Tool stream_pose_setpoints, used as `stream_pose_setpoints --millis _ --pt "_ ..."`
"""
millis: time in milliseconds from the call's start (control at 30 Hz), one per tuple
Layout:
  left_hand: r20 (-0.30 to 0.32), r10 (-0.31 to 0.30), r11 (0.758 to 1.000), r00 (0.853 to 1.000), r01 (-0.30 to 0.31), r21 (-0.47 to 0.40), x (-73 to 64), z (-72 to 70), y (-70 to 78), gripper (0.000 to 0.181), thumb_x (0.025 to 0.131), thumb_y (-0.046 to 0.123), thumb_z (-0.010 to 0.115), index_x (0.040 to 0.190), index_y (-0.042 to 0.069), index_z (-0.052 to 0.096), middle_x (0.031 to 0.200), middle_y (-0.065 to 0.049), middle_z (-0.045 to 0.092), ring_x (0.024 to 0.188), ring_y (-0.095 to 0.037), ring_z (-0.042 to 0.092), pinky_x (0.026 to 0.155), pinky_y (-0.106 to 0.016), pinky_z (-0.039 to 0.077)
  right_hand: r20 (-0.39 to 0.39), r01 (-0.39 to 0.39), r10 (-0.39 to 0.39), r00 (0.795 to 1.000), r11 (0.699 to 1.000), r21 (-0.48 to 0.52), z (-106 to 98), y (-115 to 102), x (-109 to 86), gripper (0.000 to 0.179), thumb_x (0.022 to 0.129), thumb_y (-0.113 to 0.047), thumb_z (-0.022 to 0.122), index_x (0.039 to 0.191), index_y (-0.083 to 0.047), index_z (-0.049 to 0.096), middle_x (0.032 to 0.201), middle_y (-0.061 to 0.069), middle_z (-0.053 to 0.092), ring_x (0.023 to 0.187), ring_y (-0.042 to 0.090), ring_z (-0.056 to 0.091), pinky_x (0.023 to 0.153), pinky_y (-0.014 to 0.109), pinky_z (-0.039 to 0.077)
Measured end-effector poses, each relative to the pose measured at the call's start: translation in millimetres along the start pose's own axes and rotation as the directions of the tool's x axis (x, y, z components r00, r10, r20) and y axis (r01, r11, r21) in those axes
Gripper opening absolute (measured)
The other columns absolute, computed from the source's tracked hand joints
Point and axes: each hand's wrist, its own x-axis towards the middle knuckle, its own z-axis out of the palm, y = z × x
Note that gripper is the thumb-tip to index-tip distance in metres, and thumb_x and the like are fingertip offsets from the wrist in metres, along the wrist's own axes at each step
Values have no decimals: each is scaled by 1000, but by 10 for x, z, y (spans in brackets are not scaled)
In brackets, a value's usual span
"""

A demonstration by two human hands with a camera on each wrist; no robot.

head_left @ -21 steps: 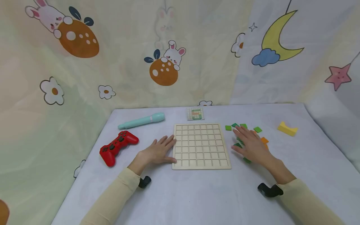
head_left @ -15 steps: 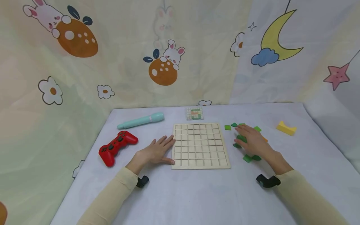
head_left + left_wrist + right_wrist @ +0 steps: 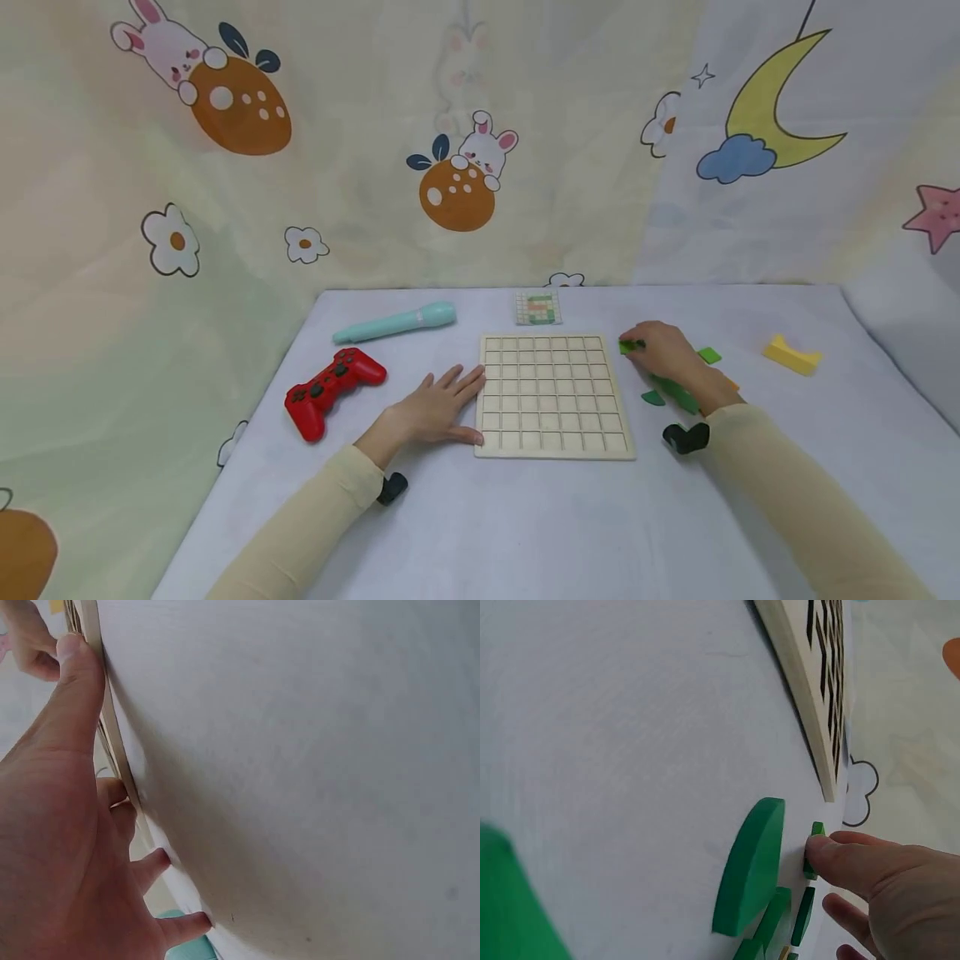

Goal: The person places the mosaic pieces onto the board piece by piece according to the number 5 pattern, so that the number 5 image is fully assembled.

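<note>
A pale wooden board (image 3: 553,398) with a grid of square recesses lies flat on the white table. Against its left edge rests my left hand (image 3: 433,414), fingers spread; the left wrist view shows the thumb (image 3: 81,690) along the board's side. Just right of the board's far corner, my right hand (image 3: 666,350) pinches a green square tile (image 3: 627,347) between thumb and fingers. More green pieces lie under and beside that hand, among them a dark green curved one (image 3: 751,866). The hand and forearm hide part of this pile.
A small pattern card (image 3: 537,307) lies behind the board. To the left are a turquoise microphone-shaped stick (image 3: 395,322) and a red game controller (image 3: 334,392). A yellow notched block (image 3: 792,355) sits at the right. A printed cloth hangs behind the table.
My right hand has moved from over the scattered pieces to their far left side, and its spread fingers have closed on a green tile. My left hand stays at the board's edge.
</note>
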Motion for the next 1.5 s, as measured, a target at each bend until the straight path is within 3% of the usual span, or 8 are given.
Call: stream_pose_setpoints --millis 233,433,767,1000,1167,1333,1500 --pt "5 6 1000 1000 -6 -2 2 -57 15 101 82 74 51 157 21 9 165 6 3 152 -28 8 115 -63 20 -30 -30 33 999 995 93 -12 -10 -26 31 91 -10 64 120 -2 66 125 23 63 121 43 53 102 57 41" --pt "3 9 1000 1000 -9 -19 20 -63 -4 101 81 75 52 157 21 13 165 5 4 152 -29 8 115 -64 20 -39 26 -19 999 981 190 -40 -235 6 30 90 -12 66 119 -4 67 119 17 67 113 36 59 98 54 44" --pt "3 18 998 1000 -17 -57 54 -6 13 101 80 74 54 157 23 14 165 6 3 152 -30 6 115 -65 20 94 36 -56 994 978 204 106 -493 201 30 91 -16 67 119 -9 69 122 13 67 117 34 59 97 50 47" --pt "2 10 999 1000 -10 -31 77 -9 26 101 80 76 52 157 24 12 165 8 1 152 -28 5 115 -63 20 59 53 -64 996 982 182 129 -507 179 23 90 -15 68 112 -11 73 119 11 70 118 36 58 99 51 46" --pt "2 11 999 1000 -11 -51 59 6 22 101 80 75 53 157 23 14 165 7 2 152 -29 6 115 -64 20 58 26 -37 998 983 182 170 -509 160 29 92 -19 67 120 -12 69 124 12 68 120 36 57 99 51 47" --pt "6 -6 999 1000 6 -43 23 29 10 102 79 76 53 157 23 13 165 7 1 152 -28 6 115 -64 21 6 -27 26 1000 975 221 92 -379 92 35 94 -22 63 127 -10 64 128 17 63 120 38 55 98 54 45" --pt "-10 4 999 1000 -4 -48 20 9 12 101 80 74 55 157 22 15 165 5 3 152 -30 8 114 -65 21 -53 -84 97 994 974 212 -132 28 -72 37 95 -20 62 129 -6 61 127 24 61 118 42 54 97 57 44"
